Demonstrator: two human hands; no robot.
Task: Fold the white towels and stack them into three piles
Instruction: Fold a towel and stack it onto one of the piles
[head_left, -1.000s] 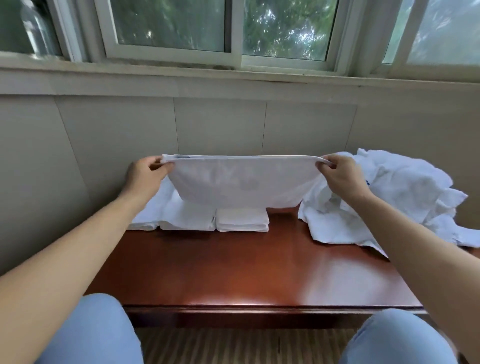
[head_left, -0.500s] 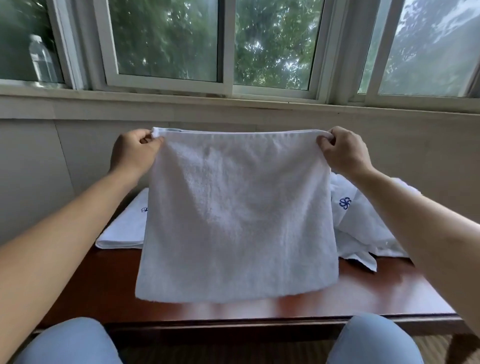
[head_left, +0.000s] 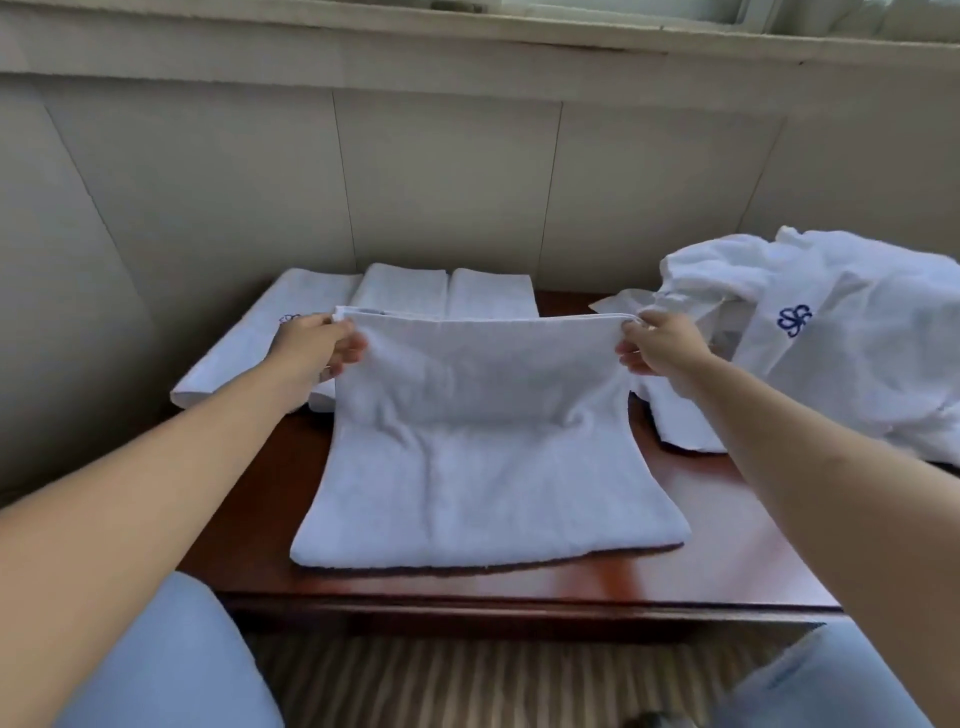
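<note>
A white towel (head_left: 483, 467) lies with its near half flat on the dark wooden table (head_left: 727, 561); its far edge is lifted. My left hand (head_left: 317, 345) pinches the far left corner and my right hand (head_left: 660, 345) pinches the far right corner. Behind it, against the wall, sit three folded white towels side by side: a long one at the left (head_left: 244, 343) with a blue logo, one in the middle (head_left: 400, 288), one at the right (head_left: 491, 293). A heap of unfolded white towels (head_left: 841, 353) with a blue logo fills the table's right side.
A tiled wall (head_left: 441, 182) rises right behind the table under a window sill. My knees in light blue jeans (head_left: 171, 670) are at the table's front edge, over a striped floor (head_left: 467, 680).
The towel hung in the air from both hands; now it has come down, its lower half laid flat on the table. My view has tilted down from the window.
</note>
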